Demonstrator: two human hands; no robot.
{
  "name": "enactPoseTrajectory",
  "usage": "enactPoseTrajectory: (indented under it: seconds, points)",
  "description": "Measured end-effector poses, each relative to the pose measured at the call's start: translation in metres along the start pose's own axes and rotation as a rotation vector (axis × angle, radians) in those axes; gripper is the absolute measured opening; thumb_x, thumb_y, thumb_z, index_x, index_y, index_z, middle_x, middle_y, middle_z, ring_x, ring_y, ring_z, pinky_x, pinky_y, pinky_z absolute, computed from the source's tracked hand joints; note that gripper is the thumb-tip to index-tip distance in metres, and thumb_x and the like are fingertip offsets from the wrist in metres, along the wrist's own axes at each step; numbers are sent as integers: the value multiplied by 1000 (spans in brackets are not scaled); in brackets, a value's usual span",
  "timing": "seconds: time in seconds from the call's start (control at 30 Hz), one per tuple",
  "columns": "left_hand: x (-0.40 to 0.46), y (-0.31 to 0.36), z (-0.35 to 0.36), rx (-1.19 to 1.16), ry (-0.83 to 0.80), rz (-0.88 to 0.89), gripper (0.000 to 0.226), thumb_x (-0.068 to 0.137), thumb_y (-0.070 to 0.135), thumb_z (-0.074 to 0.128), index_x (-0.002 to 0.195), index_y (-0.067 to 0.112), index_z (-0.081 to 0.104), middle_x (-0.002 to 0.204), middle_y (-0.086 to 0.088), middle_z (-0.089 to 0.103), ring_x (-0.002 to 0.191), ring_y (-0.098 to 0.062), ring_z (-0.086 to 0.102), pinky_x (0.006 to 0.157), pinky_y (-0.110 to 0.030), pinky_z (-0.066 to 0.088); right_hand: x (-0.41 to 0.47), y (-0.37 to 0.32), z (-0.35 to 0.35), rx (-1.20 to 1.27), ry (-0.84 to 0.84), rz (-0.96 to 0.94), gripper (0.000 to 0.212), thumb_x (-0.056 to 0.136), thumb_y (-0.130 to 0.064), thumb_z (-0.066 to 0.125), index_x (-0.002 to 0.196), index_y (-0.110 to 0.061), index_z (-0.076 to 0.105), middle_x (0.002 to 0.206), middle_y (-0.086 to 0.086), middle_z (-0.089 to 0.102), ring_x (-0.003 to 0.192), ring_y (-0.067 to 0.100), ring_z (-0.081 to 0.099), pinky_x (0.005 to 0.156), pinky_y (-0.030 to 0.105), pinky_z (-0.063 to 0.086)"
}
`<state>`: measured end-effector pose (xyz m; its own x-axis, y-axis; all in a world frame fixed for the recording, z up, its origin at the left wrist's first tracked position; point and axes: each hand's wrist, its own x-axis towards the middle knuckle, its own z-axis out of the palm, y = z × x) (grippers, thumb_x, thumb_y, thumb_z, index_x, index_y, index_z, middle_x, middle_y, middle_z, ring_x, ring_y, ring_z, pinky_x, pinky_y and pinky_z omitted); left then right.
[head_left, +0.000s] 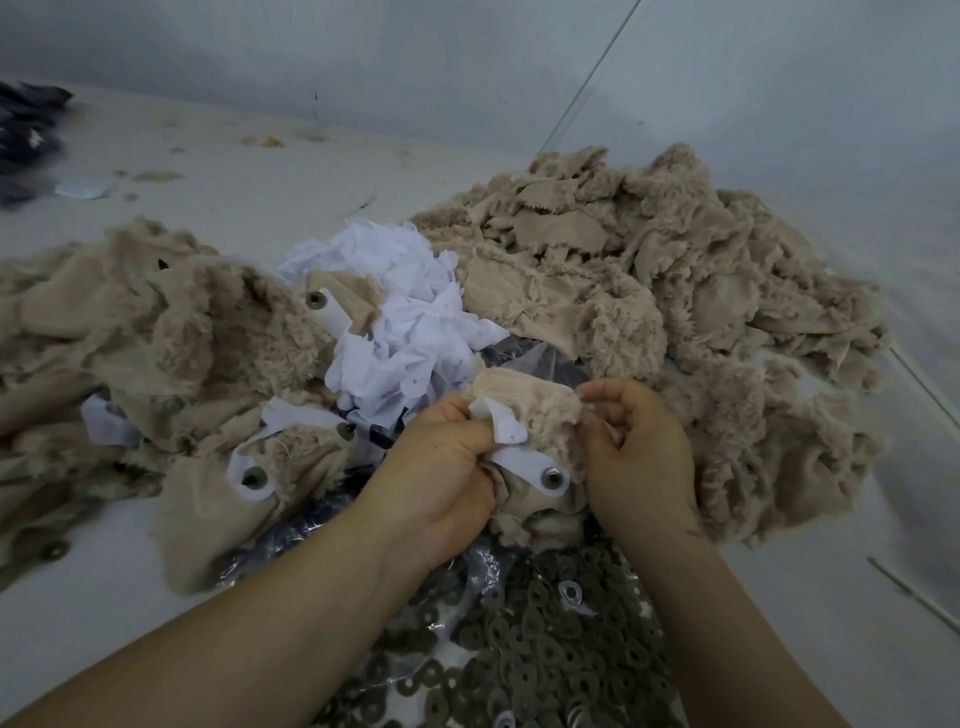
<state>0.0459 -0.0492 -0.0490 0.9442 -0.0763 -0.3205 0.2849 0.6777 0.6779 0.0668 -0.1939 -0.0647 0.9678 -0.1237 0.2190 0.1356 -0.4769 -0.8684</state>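
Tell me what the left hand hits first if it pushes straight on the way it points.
The left hand grips the beige plush piece, so that comes first; just beyond it, probably the right hand pinching its far edge, though depth is unclear.

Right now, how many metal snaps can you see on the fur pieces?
5: one snap on the held piece; one beside the white scraps; two mid-left; one far left. More may be buried.

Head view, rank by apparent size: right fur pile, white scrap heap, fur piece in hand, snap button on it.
1. right fur pile
2. white scrap heap
3. held fur piece: partly covered and nearer the camera, so its margin below the heap is unsure
4. snap button
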Motion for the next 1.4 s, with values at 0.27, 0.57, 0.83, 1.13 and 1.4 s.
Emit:
enactPoseTrajectory:
  seconds: [0.27, 0.57, 0.83, 1.13, 1.4]
  points:
    - [-4, -1, 5, -44, -13, 58, 54, 64, -4, 69, 116, -12, 58, 108, -30, 68, 90, -36, 71, 77, -41, 61, -6, -13, 2, 250, -74, 37, 7, 90, -36, 68, 95, -33, 64, 82, -12, 70, 73, -3, 66, 61, 13, 53]
    - [-6, -5, 1, -40, -26, -42, 46, 63, -7, 61, 107, -21, 57, 106, -34, 62, 92, -40, 64, 90, -49, 53, -6, -15, 2, 197, -59, -41, 29, 92, -3, 65, 79, -30, 67, 76, -4, 72, 73, 20, 69, 63, 33, 60]
    - [-3, -9, -4, -133, -30, -123, 43, 70, -5, 58, 111, -17, 58, 106, -29, 65, 100, -34, 59, 95, -39, 42, -2, -8, 1, 95, 69, -67, 34, 93, -7, 65, 77, -37, 62, 76, -13, 69, 72, 14, 68, 69, 40, 59]
    - [-9, -5, -1, -142, -62, -197, 50, 74, 4, 59, 121, -12, 55, 107, -29, 64, 78, -29, 62, 55, -22, 49, -2, -7, 3, 35, 79, -64, 32, 94, -6, 62, 80, -35, 62, 78, -13, 69, 71, 8, 66, 67, 36, 58]
    - [-10, -8, 0, -254, -133, -246, 46, 79, 8, 52, 120, -10, 59, 119, -29, 66, 102, -35, 69, 71, -42, 62, -3, -4, 4, -32, 86, -58, 30, 94, -9, 63, 80, -36, 61, 76, -20, 63, 67, -4, 59, 59, 16, 47]
